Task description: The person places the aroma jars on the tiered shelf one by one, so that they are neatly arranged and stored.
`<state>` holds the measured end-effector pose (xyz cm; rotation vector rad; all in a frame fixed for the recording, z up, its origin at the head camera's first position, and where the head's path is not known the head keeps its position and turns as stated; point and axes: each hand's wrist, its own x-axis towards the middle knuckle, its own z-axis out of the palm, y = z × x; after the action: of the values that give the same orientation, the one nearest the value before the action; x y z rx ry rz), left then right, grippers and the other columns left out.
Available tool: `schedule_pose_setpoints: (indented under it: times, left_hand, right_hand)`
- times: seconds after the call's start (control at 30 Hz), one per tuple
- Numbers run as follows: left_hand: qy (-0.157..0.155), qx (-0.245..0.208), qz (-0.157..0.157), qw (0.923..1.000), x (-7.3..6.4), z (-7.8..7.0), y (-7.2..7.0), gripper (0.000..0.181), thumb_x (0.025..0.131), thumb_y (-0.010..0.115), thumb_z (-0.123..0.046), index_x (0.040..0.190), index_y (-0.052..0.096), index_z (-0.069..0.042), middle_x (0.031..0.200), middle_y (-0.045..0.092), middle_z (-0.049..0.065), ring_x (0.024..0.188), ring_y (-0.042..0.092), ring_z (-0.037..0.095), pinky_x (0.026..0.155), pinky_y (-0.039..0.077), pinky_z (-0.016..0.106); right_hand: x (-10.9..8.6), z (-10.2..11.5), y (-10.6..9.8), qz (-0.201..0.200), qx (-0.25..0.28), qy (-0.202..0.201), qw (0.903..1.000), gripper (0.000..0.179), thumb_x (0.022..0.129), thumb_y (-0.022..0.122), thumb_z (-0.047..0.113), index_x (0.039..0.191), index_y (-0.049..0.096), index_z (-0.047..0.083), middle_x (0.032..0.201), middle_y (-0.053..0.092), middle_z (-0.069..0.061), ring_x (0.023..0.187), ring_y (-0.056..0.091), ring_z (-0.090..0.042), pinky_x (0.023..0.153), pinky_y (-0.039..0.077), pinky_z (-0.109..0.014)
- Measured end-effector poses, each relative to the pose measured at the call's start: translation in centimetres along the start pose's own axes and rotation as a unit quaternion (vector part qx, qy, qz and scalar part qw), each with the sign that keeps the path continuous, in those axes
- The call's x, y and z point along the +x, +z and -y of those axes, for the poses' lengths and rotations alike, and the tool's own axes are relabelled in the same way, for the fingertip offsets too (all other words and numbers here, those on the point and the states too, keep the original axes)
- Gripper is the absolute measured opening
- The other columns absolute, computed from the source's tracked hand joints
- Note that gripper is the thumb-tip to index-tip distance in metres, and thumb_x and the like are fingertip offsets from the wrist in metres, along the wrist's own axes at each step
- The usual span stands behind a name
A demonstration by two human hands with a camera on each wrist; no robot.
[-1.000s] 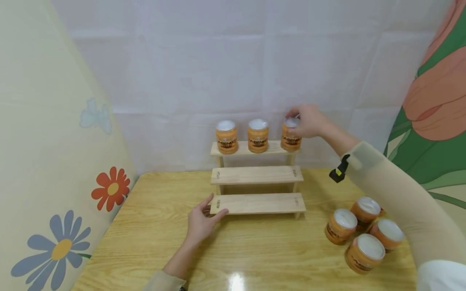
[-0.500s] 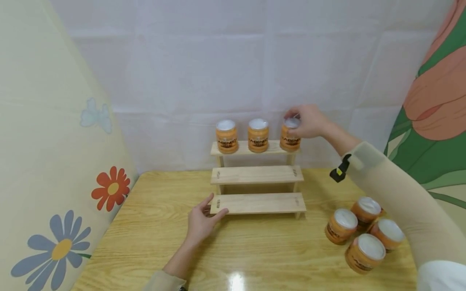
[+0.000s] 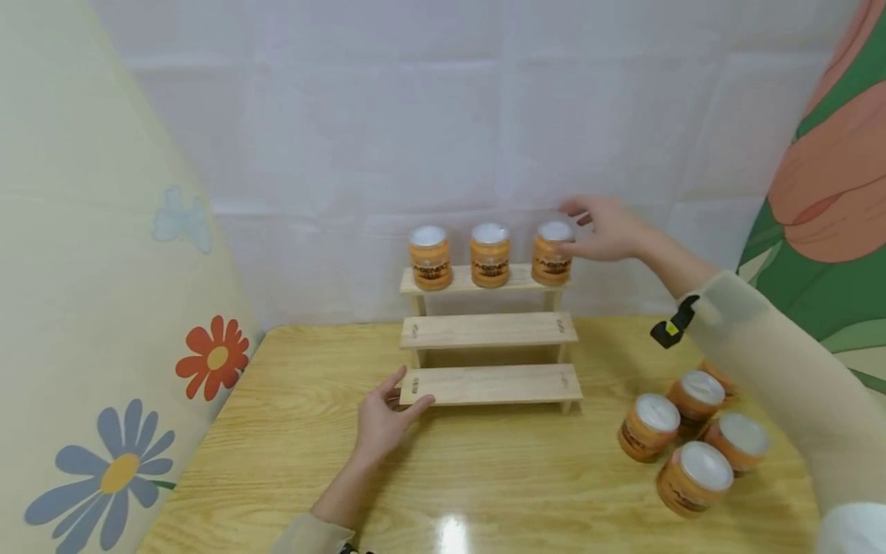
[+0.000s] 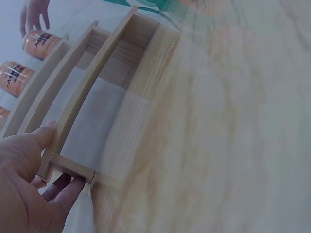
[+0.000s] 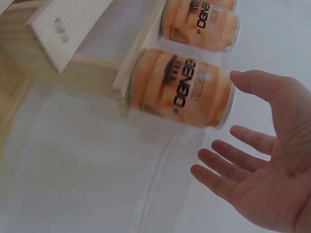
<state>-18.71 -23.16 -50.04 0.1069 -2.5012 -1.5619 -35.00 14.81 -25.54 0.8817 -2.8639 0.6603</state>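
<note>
A three-step wooden rack (image 3: pixel 491 331) stands on the table against the white backdrop. Three orange cans with pale lids line its top step: a left can (image 3: pixel 431 261), a middle can (image 3: pixel 490 258) and a right can (image 3: pixel 551 258). My right hand (image 3: pixel 605 229) is spread beside the right can, fingers apart and curled round nothing; in the right wrist view the thumb tip (image 5: pixel 238 77) is right at the can's lid edge. My left hand (image 3: pixel 384 419) grips the left end of the lowest step, thumb on the front edge and fingers under it by the support (image 4: pixel 73 167).
Several more orange cans (image 3: pixel 694 478) are grouped on the wood-grain table (image 3: pixel 526 492) at the right, below my right forearm. A flower-patterned panel (image 3: pixel 104 308) borders the left side, another panel (image 3: pixel 824 208) the right.
My right hand has let go of the right can and drawn back a little to the right, fingers spreading. The can stays on the top step. My left hand holds its place.
</note>
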Motion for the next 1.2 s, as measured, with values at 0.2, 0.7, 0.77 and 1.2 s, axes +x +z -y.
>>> schedule_pose_setpoints:
  times: [0.2,0.7,0.77,1.2]
  left_hand:
    - [-0.003,0.003,-0.003,1.0000,-0.1,0.0,-0.2,0.080,0.089,0.090,-0.027,0.156,0.052,-0.005,0.148,0.061,0.028,0.122,0.068,0.038,0.099,0.063,0.043]
    - [0.000,-0.002,-0.004,1.0000,-0.1,0.2,0.0,0.079,0.088,0.090,-0.026,0.155,0.054,-0.005,0.142,0.065,0.028,0.116,0.070,0.036,0.092,0.065,0.035]
    - [0.002,-0.004,-0.005,1.0000,-0.1,0.2,0.0,0.079,0.088,0.090,-0.025,0.154,0.054,-0.004,0.142,0.065,0.028,0.115,0.070,0.035,0.091,0.065,0.034]
    - [0.006,-0.001,-0.013,0.9999,0.1,0.2,0.0,0.079,0.086,0.092,-0.023,0.153,0.056,-0.004,0.140,0.068,0.025,0.111,0.072,0.032,0.091,0.065,0.035]
  right_hand:
    - [-2.8,-1.4,-1.1,0.016,-0.043,0.034,0.9984,0.070,0.099,0.075,0.032,0.150,0.048,-0.008,0.148,0.054,-0.035,0.129,0.059,-0.053,0.108,0.052,-0.064]
    - [-9.2,-4.6,0.7,0.062,-0.096,-0.013,0.9934,0.034,0.094,0.081,0.022,0.119,0.073,-0.001,0.113,0.077,-0.017,0.096,0.076,-0.031,0.085,0.065,-0.048]
    - [-10.0,-4.6,1.2,0.064,-0.087,-0.021,0.9939,0.032,0.094,0.081,0.020,0.117,0.074,0.000,0.111,0.078,-0.016,0.094,0.076,-0.029,0.083,0.065,-0.047]
    - [-14.0,-5.2,3.7,0.113,-0.055,-0.028,0.9917,0.030,0.092,0.083,0.018,0.115,0.073,0.002,0.109,0.076,-0.009,0.087,0.075,-0.020,0.077,0.064,-0.034]
